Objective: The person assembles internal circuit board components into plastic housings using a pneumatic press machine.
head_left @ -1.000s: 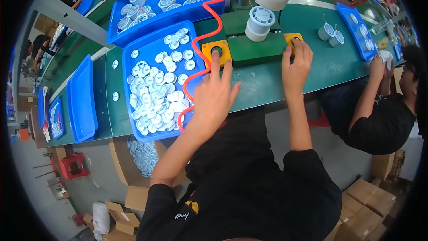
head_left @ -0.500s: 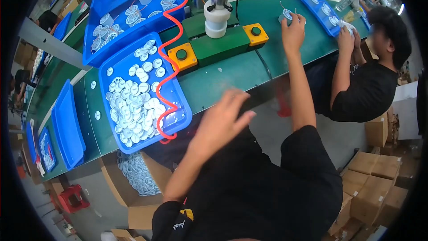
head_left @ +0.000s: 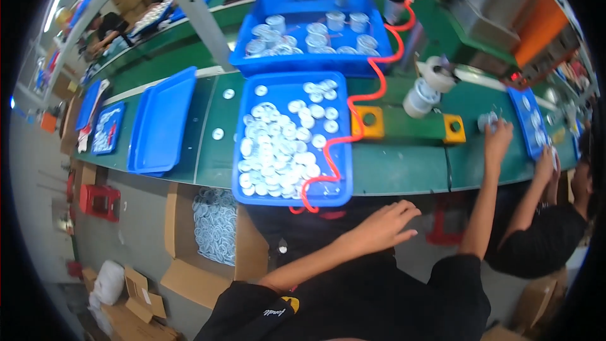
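Observation:
My left hand (head_left: 386, 224) hovers before the bench's front edge, fingers stretched out and nothing in them. At the right of the bench, my right hand (head_left: 499, 136) grips a small clear round cup (head_left: 487, 120) with thin wires, partly covered by my fingers. Left of it stands a press with a white cylindrical block (head_left: 421, 98) on a green base (head_left: 410, 125), with a yellow button box at either end. A blue tray (head_left: 245, 180) heaped with white round discs (head_left: 271, 151) lies left of the press, a red coiled hose (head_left: 353, 132) crossing its right side.
Behind the discs, a blue bin (head_left: 303, 66) holds several wired cups. Farther left lie stacked blue trays (head_left: 163, 120). Below the bench, an open carton (head_left: 252, 246) contains pale rings. A co-worker's hands (head_left: 544, 161) work beside a small blue tray (head_left: 529, 120) at the right.
My view has swung left, so the bench things appear farther right. My right hand keeps its hold on the cup; my left stays off the bench with fingers spread.

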A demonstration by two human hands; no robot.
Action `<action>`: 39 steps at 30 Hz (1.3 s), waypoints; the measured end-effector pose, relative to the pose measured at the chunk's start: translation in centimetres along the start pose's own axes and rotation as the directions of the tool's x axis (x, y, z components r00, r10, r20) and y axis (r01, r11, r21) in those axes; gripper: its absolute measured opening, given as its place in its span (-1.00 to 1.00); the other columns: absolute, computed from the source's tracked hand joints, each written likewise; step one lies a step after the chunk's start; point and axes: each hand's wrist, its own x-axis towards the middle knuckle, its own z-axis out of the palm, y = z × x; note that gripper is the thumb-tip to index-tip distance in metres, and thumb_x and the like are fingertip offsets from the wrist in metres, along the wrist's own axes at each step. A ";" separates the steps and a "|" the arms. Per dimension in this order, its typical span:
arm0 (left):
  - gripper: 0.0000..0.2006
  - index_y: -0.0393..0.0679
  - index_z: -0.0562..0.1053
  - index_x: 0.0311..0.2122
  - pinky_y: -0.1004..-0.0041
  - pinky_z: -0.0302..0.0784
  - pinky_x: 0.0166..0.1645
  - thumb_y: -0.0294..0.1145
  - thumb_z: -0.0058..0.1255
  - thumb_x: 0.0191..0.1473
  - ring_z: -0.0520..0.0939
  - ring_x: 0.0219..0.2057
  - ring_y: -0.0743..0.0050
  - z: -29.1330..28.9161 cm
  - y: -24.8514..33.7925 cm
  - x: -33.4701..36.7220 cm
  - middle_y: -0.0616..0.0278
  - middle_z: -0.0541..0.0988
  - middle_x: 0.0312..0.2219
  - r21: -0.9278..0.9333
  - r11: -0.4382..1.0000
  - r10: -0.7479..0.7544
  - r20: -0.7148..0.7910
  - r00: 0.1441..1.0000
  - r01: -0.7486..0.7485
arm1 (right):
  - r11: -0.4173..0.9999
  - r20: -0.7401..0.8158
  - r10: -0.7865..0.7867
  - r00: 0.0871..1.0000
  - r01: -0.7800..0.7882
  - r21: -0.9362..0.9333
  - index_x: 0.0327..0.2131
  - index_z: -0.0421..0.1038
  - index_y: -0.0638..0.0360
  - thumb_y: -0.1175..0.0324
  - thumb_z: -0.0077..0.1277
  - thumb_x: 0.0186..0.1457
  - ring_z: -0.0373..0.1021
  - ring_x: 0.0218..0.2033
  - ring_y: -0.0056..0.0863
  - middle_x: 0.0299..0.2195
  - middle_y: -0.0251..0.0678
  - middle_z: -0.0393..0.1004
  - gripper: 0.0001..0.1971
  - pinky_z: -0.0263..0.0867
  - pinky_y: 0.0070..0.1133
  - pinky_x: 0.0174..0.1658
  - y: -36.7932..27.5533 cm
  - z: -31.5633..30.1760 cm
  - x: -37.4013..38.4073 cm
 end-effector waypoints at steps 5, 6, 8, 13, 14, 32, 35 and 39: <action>-0.17 -0.33 0.11 0.39 0.09 0.35 0.31 -0.31 0.27 0.12 0.41 0.21 -0.25 -2.2 0.6 0.5 -0.20 0.34 0.20 0.090 0.983 -0.134 -0.243 0.961 0.160 | 0.968 -0.010 -0.040 0.999 0.041 0.248 -0.29 0.44 0.28 0.42 0.25 0.13 0.40 -0.05 -0.09 -0.13 -0.08 0.45 -0.81 0.32 -0.31 -0.11 -10.7 -8.4 -6.9; -0.17 -0.33 0.11 0.39 0.09 0.35 0.31 -0.31 0.27 0.12 0.41 0.21 -0.25 -2.6 0.6 1.1 -0.20 0.34 0.20 0.085 0.982 -0.145 -0.251 0.957 0.171 | 0.926 0.118 0.064 0.991 -0.103 0.363 -0.30 0.42 0.28 0.42 0.23 0.15 0.41 -0.06 -0.14 -0.14 -0.10 0.46 -0.81 0.31 -0.36 -0.14 -14.0 -10.2 -8.4; -0.07 -0.36 0.05 0.41 0.07 0.32 0.32 -0.35 0.33 0.04 0.38 0.22 -0.30 -2.5 0.4 3.0 -0.25 0.31 0.24 0.201 0.972 -0.030 -0.419 0.907 0.125 | 0.884 0.213 0.075 0.974 -0.164 0.437 -0.33 0.40 0.28 0.43 0.23 0.14 0.41 -0.12 -0.19 -0.17 -0.11 0.44 -0.81 0.30 -0.41 -0.21 -19.0 -12.3 -11.1; -0.07 -0.37 0.04 0.41 0.02 0.35 0.24 -0.50 0.28 -0.02 0.46 0.14 -0.27 -1.8 -4.2 4.1 -0.25 0.43 0.10 0.140 0.982 -0.050 -0.458 0.888 0.128 | 0.704 0.374 0.041 0.927 -0.292 0.647 -0.25 0.48 0.29 0.53 0.15 0.18 0.44 -0.21 -0.40 -0.16 -0.18 0.44 -0.91 0.33 -0.57 -0.38 -27.5 -11.9 -15.7; -0.09 -0.38 0.06 0.40 0.02 0.37 0.22 -0.52 0.28 -0.02 0.49 0.12 -0.26 -2.2 -4.6 3.4 -0.24 0.47 0.06 0.131 0.981 -0.067 -0.465 0.883 0.143 | 0.703 0.371 0.049 0.927 -0.296 0.646 -0.25 0.48 0.29 0.53 0.15 0.18 0.44 -0.21 -0.40 -0.16 -0.18 0.44 -0.91 0.33 -0.57 -0.38 -27.3 -11.9 -15.8; -0.13 -0.27 0.24 0.29 0.01 0.42 0.16 -0.40 0.45 -0.13 0.51 0.05 -0.31 -1.6 -6.6 1.7 -0.12 0.53 0.06 0.046 0.984 -0.112 -0.580 0.807 0.170 | 0.624 0.545 -0.256 0.798 -0.295 0.724 -0.29 0.53 0.41 0.50 0.15 0.22 0.36 -0.41 -0.63 -0.41 -0.32 0.45 -0.89 0.28 -0.62 -0.32 -27.5 -8.3 -10.6; -0.09 -0.28 0.21 0.30 0.02 0.44 0.14 -0.40 0.46 -0.14 0.53 0.04 -0.30 -1.3 -6.8 1.6 -0.12 0.54 0.05 0.086 0.984 -0.080 -0.566 0.820 0.155 | 0.642 0.513 -0.232 0.827 -0.266 0.719 -0.29 0.52 0.41 0.49 0.15 0.22 0.36 -0.45 -0.65 -0.49 -0.35 0.48 -0.88 0.30 -0.62 -0.34 -27.9 -8.3 -10.6; -0.08 -0.27 0.18 0.32 0.02 0.46 0.12 -0.40 0.46 -0.12 0.56 0.02 -0.28 -1.0 -6.3 1.2 -0.13 0.53 0.07 0.021 0.987 -0.121 -0.565 0.816 0.161 | 0.611 0.597 -0.172 0.783 -0.391 0.688 -0.31 0.52 0.41 0.47 0.14 0.23 0.37 -0.49 -0.69 -0.53 -0.36 0.52 -0.86 0.32 -0.62 -0.38 -28.1 -7.4 -10.6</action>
